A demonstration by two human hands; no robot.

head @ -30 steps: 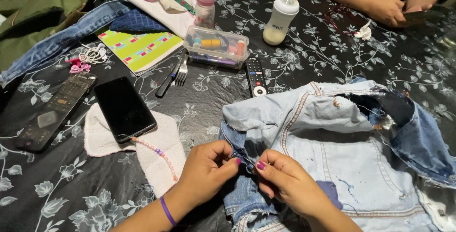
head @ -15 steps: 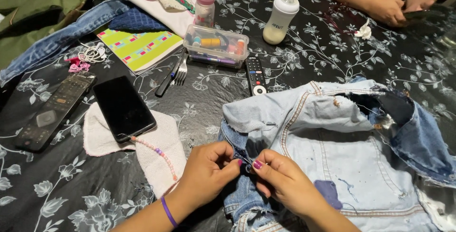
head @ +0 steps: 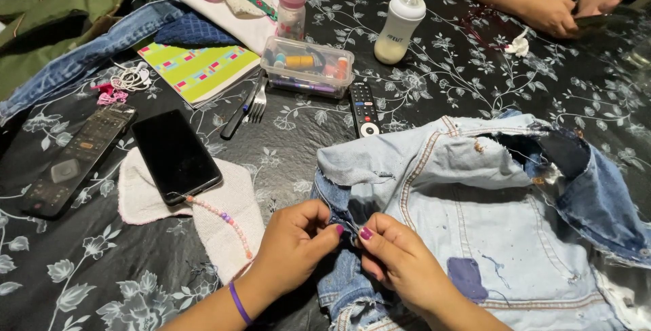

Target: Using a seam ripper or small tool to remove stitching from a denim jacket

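Bare forearms, no sleeves in view – left hand [head: 295,243] w/ thin purple band round the wrist, nails painted purple-magenta; right hand [head: 400,263] w/ same magenta polish, no ring/watch seen – both bare, no gloves.

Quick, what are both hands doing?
Left hand: closed, pinching the denim jacket.
Right hand: closed, pinching the same jacket edge.
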